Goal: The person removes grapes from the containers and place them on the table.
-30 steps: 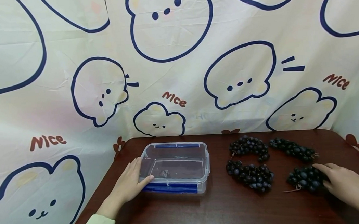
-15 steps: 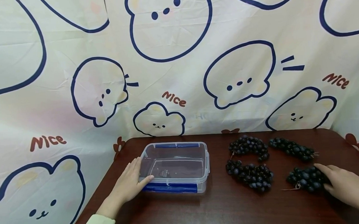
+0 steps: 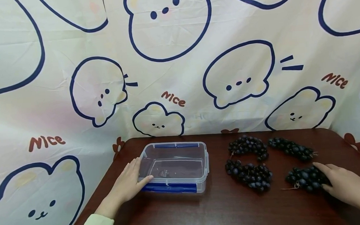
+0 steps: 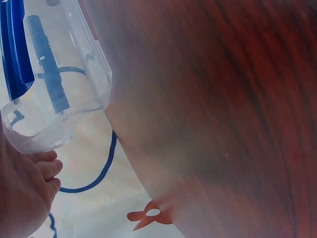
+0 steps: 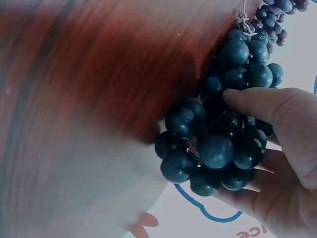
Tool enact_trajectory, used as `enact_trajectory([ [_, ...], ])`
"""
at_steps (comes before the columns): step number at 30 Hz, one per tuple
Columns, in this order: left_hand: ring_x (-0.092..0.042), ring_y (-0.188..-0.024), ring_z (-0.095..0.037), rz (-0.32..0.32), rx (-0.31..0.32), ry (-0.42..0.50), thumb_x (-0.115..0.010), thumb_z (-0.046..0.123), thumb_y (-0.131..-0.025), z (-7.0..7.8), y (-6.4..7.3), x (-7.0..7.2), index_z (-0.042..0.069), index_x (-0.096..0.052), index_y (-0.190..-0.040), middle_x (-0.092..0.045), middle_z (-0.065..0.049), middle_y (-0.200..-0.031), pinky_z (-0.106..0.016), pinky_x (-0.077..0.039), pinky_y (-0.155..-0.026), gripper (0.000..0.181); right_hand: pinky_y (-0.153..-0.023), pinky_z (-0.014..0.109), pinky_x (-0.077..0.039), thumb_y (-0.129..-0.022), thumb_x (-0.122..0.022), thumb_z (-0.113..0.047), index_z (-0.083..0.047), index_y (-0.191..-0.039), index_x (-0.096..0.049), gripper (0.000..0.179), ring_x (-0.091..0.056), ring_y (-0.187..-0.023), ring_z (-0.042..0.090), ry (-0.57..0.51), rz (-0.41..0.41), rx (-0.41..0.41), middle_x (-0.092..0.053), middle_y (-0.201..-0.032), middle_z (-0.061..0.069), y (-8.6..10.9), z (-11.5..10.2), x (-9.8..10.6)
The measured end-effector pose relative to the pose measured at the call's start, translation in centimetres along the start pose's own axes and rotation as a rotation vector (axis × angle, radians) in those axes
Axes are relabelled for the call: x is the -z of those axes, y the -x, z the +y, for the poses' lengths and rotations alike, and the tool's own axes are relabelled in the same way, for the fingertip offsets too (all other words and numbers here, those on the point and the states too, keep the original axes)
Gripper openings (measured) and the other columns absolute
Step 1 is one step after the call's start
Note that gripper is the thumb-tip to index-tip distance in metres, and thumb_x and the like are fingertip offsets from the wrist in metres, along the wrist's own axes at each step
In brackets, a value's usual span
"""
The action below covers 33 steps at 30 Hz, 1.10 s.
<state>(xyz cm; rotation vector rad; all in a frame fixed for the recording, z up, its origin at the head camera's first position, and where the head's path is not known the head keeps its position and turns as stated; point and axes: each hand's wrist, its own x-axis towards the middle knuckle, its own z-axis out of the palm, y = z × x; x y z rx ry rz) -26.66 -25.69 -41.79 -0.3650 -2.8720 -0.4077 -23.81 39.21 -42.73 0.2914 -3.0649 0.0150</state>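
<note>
My right hand [image 3: 345,183] grips a bunch of dark grapes [image 3: 306,178] at the table's right side. In the right wrist view, the thumb [image 5: 252,101] lies across the grapes [image 5: 215,151] while the fingers curve behind them. A bare stem pokes out to the left of this bunch. On the left, a clear plastic box [image 3: 176,186] with blue side clips stands uncovered. My left hand [image 3: 127,184] rests against its left end, fingers extended along the wall and thumb over the front corner. The left wrist view shows fingertips [image 4: 48,171] at the box's end [image 4: 42,141].
More dark grape bunches lie nearby: one at the back [image 3: 248,145], another in front of it [image 3: 252,175], and a long one [image 3: 292,148] at the back right. The brown table [image 3: 217,213] ends at a cartoon-printed cloth [image 3: 196,73].
The hands, box and grapes keep nearly the same places. The right hand and its bunch shift very slightly left, along with the whole head view.
</note>
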Motion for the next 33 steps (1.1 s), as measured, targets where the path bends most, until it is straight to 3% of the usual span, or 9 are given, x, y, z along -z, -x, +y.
enact_trajectory([
  [18, -0.03, -0.137, -0.046, 0.011, -0.016, -0.022, -0.062, 0.053, -0.089, 0.0, 0.0, 0.5, -0.011, -0.031, -0.145, -0.034, -0.031, -0.147, -0.057, -0.017, -0.113, 0.091, -0.07, 0.057, -0.049, -0.069, -0.087, -0.02, 0.014, -0.122, -0.053, 0.072, -0.058, -0.091, 0.051, -0.014, 0.006, -0.007, -0.057, -0.104, 0.037, 0.5, -0.6, 1.3],
  [33, -0.032, -0.136, -0.046, 0.024, -0.043, -0.101, -0.054, 0.065, -0.088, -0.1, -0.2, 1.1, -0.01, -0.039, -0.142, -0.04, -0.03, -0.143, -0.058, -0.018, -0.112, 0.094, -0.072, 0.06, -0.048, -0.073, -0.084, -0.018, 0.013, -0.124, -0.053, 0.068, -0.058, -0.093, 0.052, -0.011, 0.086, 0.024, -0.057, -0.106, 0.037, 0.6, -1.7, 3.5],
])
